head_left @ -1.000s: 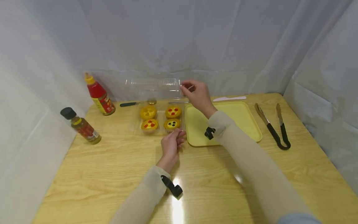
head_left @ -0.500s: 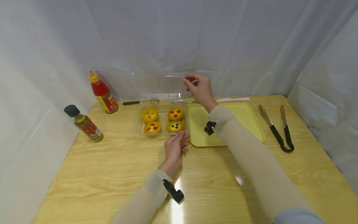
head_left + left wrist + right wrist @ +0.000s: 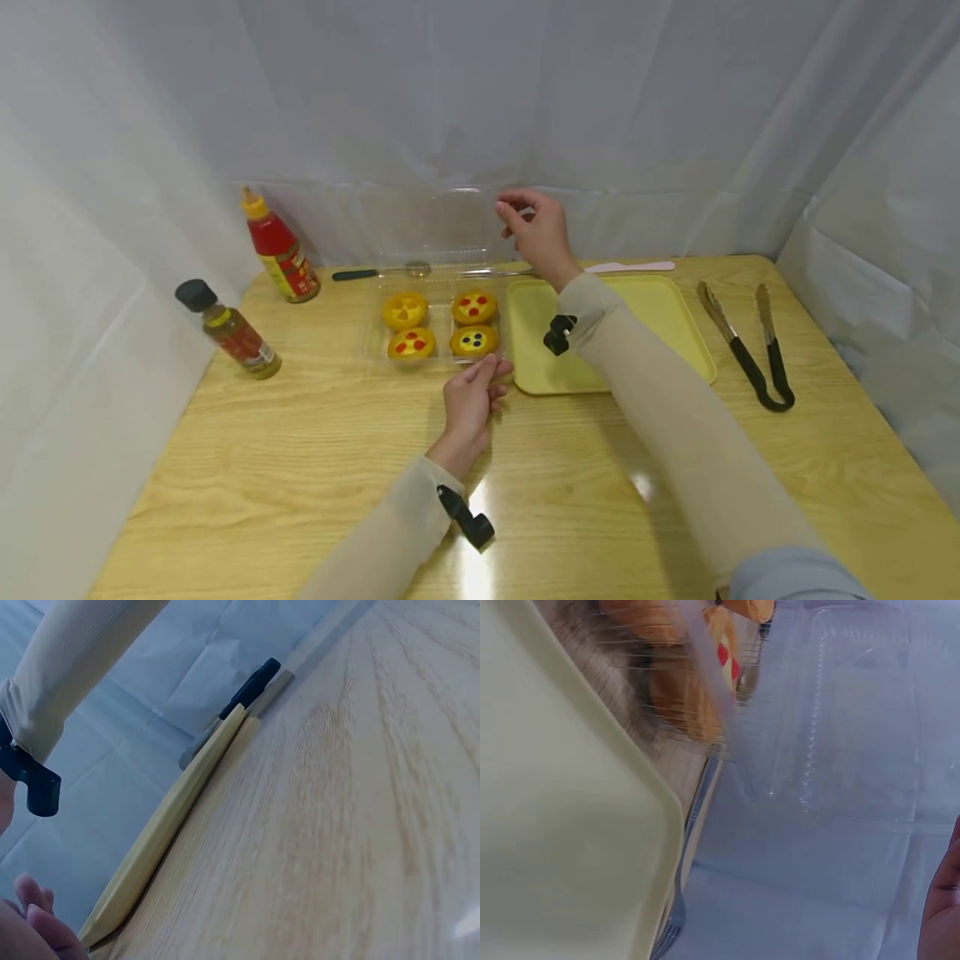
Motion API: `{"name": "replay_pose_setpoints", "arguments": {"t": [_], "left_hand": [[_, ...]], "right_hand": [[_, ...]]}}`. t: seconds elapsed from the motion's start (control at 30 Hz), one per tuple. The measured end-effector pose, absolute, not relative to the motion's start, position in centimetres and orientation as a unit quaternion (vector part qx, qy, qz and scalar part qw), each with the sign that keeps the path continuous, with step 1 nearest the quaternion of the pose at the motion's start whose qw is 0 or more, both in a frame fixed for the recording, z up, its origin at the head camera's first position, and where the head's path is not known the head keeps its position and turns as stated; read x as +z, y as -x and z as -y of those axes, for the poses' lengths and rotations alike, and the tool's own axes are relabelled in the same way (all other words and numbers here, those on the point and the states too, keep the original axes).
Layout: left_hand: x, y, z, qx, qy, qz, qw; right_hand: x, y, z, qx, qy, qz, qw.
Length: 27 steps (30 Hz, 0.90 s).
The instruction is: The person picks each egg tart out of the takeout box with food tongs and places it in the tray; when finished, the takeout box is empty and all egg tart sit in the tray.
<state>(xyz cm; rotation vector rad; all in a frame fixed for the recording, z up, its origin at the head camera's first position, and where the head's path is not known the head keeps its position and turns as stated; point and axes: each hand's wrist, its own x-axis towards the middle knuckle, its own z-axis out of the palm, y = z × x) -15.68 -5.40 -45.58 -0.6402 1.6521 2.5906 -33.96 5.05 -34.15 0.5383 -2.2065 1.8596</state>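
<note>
A clear plastic container (image 3: 375, 333) on the wooden table holds several yellow tarts, two with red spots (image 3: 474, 307) (image 3: 410, 342) and one with dark spots (image 3: 473, 340). Its hinged lid (image 3: 435, 225) stands raised at the back. My right hand (image 3: 513, 212) pinches the lid's upper right corner. My left hand (image 3: 487, 375) holds the container's front right corner against the table. In the right wrist view the lid (image 3: 855, 712) is upright above a tart (image 3: 697, 682). The left wrist view catches only my fingertips (image 3: 30, 922).
A yellow tray (image 3: 652, 325) lies right of the container, with black-handled tongs (image 3: 750, 350) beyond it. A red sauce bottle (image 3: 276, 248) and a dark-capped bottle (image 3: 228, 331) stand at the left. A dark-handled utensil (image 3: 375, 272), a fork (image 3: 487, 272) and a white spatula (image 3: 630, 267) lie along the back.
My right hand has lifted the lid higher and tipped it back toward the curtain. The left hand has stayed at the container's front corner.
</note>
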Motion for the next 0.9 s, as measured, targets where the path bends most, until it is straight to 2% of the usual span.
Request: {"name": "replay_pose_setpoints", "arguments": {"t": [0.13,0.5,0.9], "left_hand": [[-44.5,15.1,5.3,0.823,0.199,-0.532,0.009],[-45.4,14.7,4.9,0.827,0.198,-0.526,0.016],[-45.3,14.4,5.0,0.82,0.195,-0.538,0.029]], "right_hand": [[-34.9,34.1,-5.3,0.633,-0.175,0.749,0.085],[-36.5,33.9,-5.5,0.615,-0.159,0.771,0.049],[-38.1,33.6,-5.8,0.596,-0.133,0.792,-0.018]]}}
